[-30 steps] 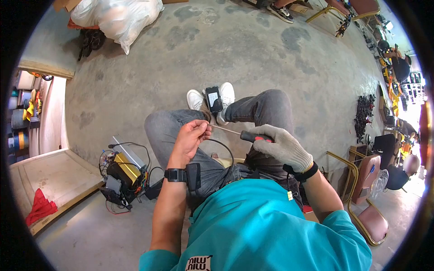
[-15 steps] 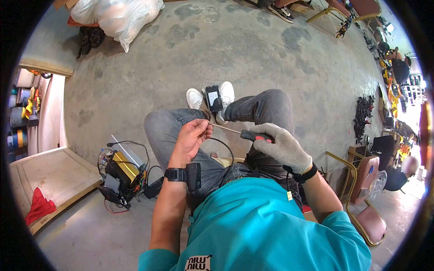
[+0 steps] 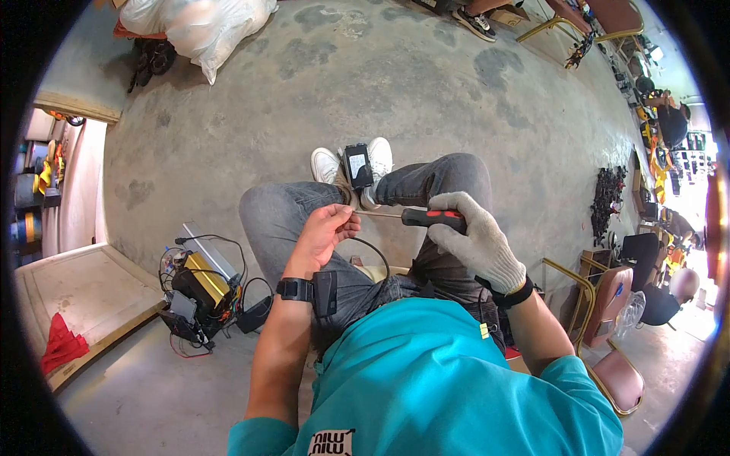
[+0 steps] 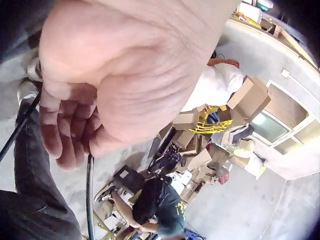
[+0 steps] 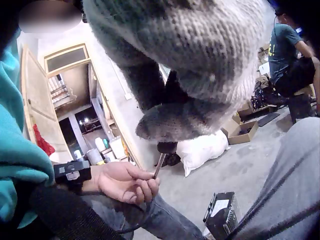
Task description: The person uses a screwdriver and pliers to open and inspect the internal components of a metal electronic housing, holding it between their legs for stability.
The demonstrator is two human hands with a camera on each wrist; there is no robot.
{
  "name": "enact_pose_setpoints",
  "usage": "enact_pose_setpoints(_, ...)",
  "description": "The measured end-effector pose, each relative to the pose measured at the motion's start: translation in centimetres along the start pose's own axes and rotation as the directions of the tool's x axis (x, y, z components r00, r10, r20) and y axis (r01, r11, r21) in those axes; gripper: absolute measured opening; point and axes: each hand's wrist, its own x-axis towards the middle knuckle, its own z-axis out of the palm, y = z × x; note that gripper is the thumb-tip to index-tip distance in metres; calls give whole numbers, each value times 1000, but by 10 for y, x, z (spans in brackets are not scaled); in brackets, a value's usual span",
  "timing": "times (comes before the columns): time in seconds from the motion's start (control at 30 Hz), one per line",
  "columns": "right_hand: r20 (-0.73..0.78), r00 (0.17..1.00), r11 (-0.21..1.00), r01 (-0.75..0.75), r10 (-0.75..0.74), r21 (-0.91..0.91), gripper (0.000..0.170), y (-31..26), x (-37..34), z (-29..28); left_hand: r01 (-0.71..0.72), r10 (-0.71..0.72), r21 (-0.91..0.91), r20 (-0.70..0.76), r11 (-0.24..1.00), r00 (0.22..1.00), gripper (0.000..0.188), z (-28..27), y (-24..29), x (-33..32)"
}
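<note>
In the head view my bare left hand pinches the tip end of a screwdriver shaft between thumb and fingers. A black cable runs from this hand down to the lap. My gloved right hand grips the screwdriver's black and red handle, thumb below it and fingers above. The right wrist view shows the shaft slanting from the glove down to the bare fingers. Whatever lies inside the left fingertips is hidden.
A black box rests against the white shoes. Left of the legs lie electronics with loose wires, beside a wooden panel. A chair stands on the right, and a white bag lies at the upper left.
The screwdriver handle has swung slightly upward and toward the left hand, so the shaft lies nearly level. The right fingers have loosened and shifted around the handle. The left hand keeps its pinch.
</note>
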Motion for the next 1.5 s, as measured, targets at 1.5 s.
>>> enact_pose_setpoints(1.5,180,954,843,295,-238,-450,35,47,103,93,254,-228,33,-334,967,914,94,-38,-14,147)
